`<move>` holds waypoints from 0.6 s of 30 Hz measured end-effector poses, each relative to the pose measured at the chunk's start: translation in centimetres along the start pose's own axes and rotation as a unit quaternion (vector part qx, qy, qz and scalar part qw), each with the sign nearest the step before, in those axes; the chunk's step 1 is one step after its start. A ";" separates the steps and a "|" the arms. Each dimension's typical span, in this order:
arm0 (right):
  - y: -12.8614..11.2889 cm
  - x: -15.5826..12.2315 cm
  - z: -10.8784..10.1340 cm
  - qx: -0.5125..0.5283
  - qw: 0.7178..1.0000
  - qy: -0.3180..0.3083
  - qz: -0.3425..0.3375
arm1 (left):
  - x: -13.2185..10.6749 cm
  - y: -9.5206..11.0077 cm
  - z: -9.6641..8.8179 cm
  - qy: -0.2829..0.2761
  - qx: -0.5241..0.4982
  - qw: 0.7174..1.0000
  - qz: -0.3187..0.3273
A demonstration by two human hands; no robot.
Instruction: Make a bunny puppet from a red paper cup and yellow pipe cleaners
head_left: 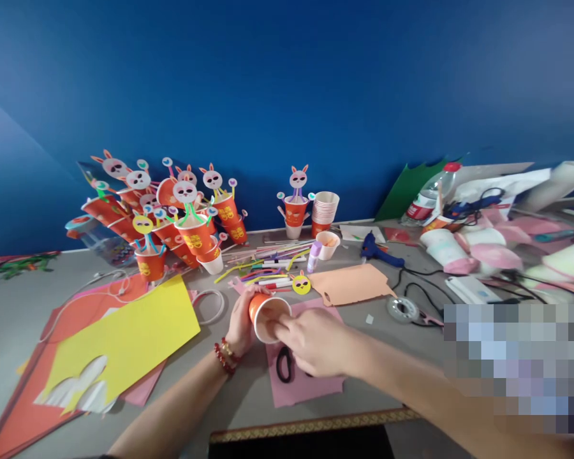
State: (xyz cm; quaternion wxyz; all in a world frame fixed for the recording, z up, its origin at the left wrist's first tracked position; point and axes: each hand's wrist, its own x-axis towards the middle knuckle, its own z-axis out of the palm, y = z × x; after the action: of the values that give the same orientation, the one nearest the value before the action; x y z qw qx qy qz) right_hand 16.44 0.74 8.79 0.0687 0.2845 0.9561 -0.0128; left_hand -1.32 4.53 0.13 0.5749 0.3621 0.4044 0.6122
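My left hand [242,322] wraps round an orange paper cup [256,309], tilted with its white-rimmed mouth toward me. The curled fingers of my right hand [318,341] reach into that mouth. Their tips are hidden inside, so what they pinch, if anything, does not show. Below the cup lies a pink paper sheet [306,392] with black-handled scissors [284,364] on it, partly covered by my right hand. Just behind the cup is a yellow rabbit-face cutout [301,284].
Finished-looking rabbit cups [191,236] crowd the back left. Yellow paper [134,344] lies at left. Behind my hands are a glue stick [314,258], stacked cups [325,213] and peach paper [354,284]. A blue glue gun [380,250], tape roll [402,309] and cables occupy the right.
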 end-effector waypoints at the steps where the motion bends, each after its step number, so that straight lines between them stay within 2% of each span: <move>1: 0.1 0.3 0.0 -0.013 1.000 -0.008 -0.001 | 0.0 -0.1 0.1 -0.011 -0.003 1.000 -0.010; 6: 0.3 1.2 -0.5 -0.043 0.998 -0.036 -0.026 | -0.1 -0.2 0.1 -0.047 -0.003 0.998 -0.041; 10: 0.0 1.6 -1.2 -0.049 0.996 -0.074 -0.020 | 0.1 -0.4 -0.3 -0.045 0.004 0.998 -0.043; 18: -0.4 2.1 -3.0 -0.052 0.992 -0.113 -0.005 | 0.4 -0.7 -0.9 -0.038 -0.005 0.998 -0.051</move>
State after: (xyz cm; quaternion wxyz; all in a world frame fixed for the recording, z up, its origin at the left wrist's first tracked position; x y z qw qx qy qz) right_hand 14.12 1.74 11.49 0.1908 0.2728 0.9429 0.0050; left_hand -1.87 4.84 -0.87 0.6227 0.3611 0.3969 0.5695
